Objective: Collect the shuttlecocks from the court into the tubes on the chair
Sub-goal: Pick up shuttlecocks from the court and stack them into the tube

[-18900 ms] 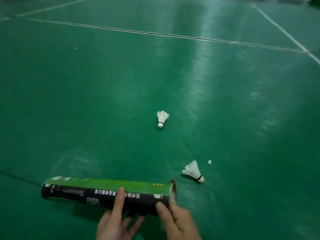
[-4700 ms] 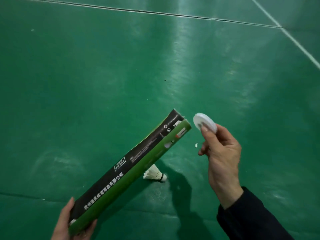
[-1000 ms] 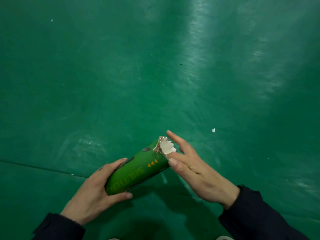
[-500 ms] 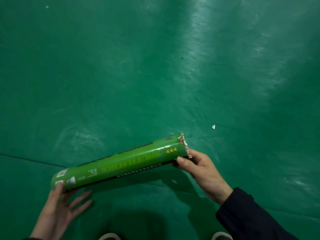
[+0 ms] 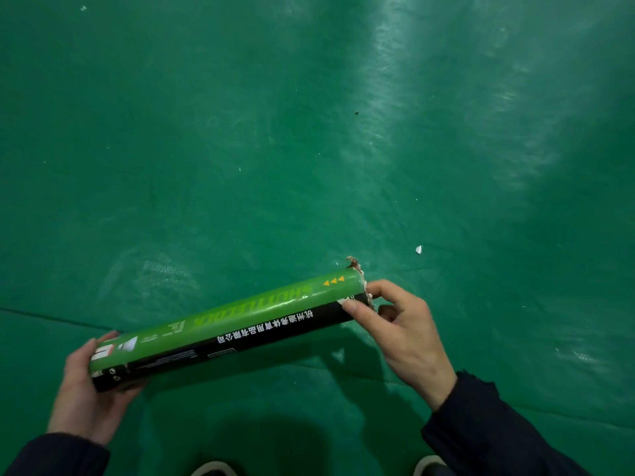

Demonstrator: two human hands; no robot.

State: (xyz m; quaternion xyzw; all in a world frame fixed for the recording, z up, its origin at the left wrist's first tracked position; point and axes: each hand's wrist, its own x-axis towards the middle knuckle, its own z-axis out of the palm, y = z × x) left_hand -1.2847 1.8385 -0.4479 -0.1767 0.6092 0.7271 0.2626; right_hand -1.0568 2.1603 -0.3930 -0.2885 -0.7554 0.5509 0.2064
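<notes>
From the head view, a green-and-black tube (image 5: 226,326) is held nearly level above the green court floor (image 5: 275,132). Its bottom end is cupped by the left hand (image 5: 87,386), fingers curled round it. Its torn open mouth is gripped by the right hand (image 5: 402,329); the contents cannot be made out. A white scrap (image 5: 419,249) lies on the floor nearby.

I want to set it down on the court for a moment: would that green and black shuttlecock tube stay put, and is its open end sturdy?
The tube is round and smooth, so on the flat court floor it would probably roll. It looks stiff, spanning left hand to right hand without sagging. Its torn rim suggests cardboard that crushes easily.
</notes>
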